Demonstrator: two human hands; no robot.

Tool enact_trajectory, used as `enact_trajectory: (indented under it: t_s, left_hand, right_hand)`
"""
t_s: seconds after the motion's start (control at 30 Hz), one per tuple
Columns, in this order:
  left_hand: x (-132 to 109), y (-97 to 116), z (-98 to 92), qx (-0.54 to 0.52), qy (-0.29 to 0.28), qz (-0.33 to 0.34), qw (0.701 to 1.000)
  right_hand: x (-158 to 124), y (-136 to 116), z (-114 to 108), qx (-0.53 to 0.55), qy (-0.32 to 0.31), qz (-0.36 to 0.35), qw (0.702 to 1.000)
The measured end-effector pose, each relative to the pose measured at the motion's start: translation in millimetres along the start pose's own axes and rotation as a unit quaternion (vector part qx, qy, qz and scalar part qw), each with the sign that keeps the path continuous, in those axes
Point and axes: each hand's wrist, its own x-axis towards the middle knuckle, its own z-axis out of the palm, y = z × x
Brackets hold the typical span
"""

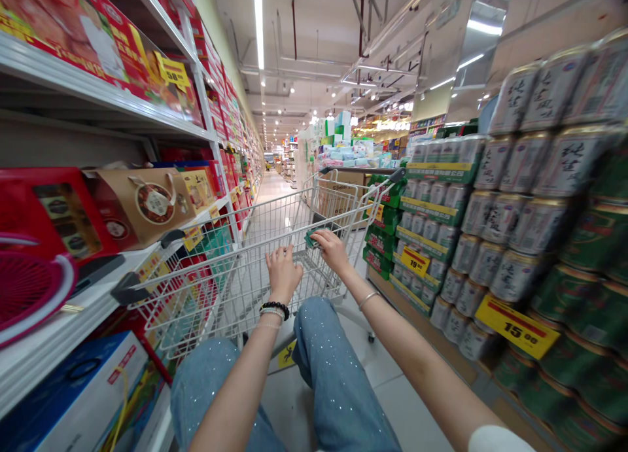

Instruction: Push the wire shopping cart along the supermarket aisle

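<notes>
A wire shopping cart (235,243) stands sideways across the aisle, just beyond my knees. My left hand (283,269) rests at the cart's near side, its fingers bent over the wire; a dark beaded bracelet and lighter ones circle that wrist. To its right, my right hand (330,246) pinches a small dark green cloth (311,238) against the cart's wire edge. A thin silver bangle is on the right wrist.
Shelves with gift boxes (140,203) and a pink fan-like item (32,288) line the left. Stacked can packs (520,233) with yellow price signs stand on the right. A cardboard box (338,193) is behind the cart; the aisle floor runs ahead.
</notes>
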Motion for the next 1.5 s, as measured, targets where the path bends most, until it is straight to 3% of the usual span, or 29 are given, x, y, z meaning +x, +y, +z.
enact_trajectory:
  t_s: [0.13,0.33,0.5,0.73,0.93,1.13,1.3,1.5]
  left_hand:
    - [-0.3,-0.4,-0.5,0.009,0.003,0.009,1.000]
    - [-0.3,-0.6,0.7,0.018,0.002,0.007,1.000]
    - [-0.9,-1.1,2.0,0.020,0.010,0.008,1.000]
    - [-0.1,0.0,1.2,0.015,0.010,0.002,1.000]
    - [-0.5,-1.8,2.5,0.016,0.007,0.005,1.000]
    - [-1.4,-1.7,2.8,0.010,0.016,0.007,1.000]
    - [-1.7,-1.9,3.4,0.008,0.011,0.006,1.000]
    - [-1.1,-0.9,2.4,0.004,0.011,0.001,1.000]
  right_hand:
    - [-0.4,1.6,1.9,-0.007,0.030,0.031,0.999]
    - [-0.9,9.7,-4.0,0.021,-0.002,0.000,1.000]
    - [0.2,20.5,-6.1,0.016,0.040,0.020,0.999]
    - [-5.6,26.8,-8.7,0.036,-0.001,0.006,0.999]
    - [-7.0,34.8,-5.8,0.018,0.054,0.020,0.998]
    - [-5.6,42.7,-16.4,0.039,-0.005,-0.007,0.999]
    - [-0.4,49.7,-21.0,0.029,0.040,0.003,0.999]
    - [-10.7,51.7,-13.2,0.036,0.024,-0.007,0.999]
